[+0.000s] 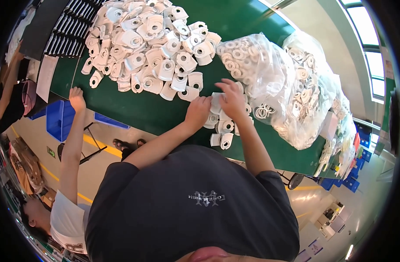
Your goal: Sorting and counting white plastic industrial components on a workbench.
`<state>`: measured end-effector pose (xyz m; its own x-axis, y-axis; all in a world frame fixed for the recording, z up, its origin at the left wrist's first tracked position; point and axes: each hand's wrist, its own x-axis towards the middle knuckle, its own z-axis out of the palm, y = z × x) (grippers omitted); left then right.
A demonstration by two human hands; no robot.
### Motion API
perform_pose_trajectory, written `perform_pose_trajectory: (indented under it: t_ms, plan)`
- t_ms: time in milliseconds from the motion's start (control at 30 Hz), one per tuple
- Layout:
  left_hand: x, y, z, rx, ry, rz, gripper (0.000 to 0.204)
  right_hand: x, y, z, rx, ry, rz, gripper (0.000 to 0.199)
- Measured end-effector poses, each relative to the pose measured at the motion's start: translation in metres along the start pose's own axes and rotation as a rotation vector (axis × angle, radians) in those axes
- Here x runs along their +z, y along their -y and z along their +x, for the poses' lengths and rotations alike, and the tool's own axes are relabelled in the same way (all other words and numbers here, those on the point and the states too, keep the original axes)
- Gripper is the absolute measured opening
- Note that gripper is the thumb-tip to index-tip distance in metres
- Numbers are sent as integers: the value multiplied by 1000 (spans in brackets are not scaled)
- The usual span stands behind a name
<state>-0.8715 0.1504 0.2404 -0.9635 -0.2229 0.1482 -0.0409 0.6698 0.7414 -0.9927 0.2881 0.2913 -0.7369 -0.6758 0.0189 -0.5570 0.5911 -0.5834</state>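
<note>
One green surface (165, 115) carries everything close to the hands, and its biggest load is a single heap of white plastic parts (152, 83), dozens deep and too overlapped to count exactly. At least two clear plastic bags stand to the right of it: one ring-filled bag (269, 65) beside the heap, and one mixed bag (307, 94) farther right, full of white pieces. One black rack (71, 32) with rows of slots sits at the upper left. Three hands show. Two are the wearer's: the left hand (197, 114) has its fingers drawn together at a white part (215, 104), though I cannot tell whether it grips it, while the right hand (231, 101) spreads its fingers wide just beside that same part. One co-worker's hand (77, 99) rests at the surface's edge. Below the wearer's hands lies one small cluster (225, 126), partly covered, its full count unclear. Several thin white rings (264, 112) show near the ring-filled bag's lower end.
</note>
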Motion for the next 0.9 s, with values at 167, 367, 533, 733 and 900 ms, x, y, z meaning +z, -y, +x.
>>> perform_pose_trajectory:
  t_ms: [167,367,533,733,900]
  plan:
    - [-25,11,-19,43,83,86,21,52,27,31,-205,105,-30,32]
    - [-79,31,-35,-33,-67,277,40,58,18,26,-373,184,-137,42]
    - [-73,40,-29,-118,-88,426,62,29,-2,-3,-304,272,-248,42]
    - [-47,35,-42,-81,72,416,64,11,-6,-1,-213,302,-363,33]
    - [-29,17,-56,48,127,376,60,33,24,63,-161,51,-42,32]
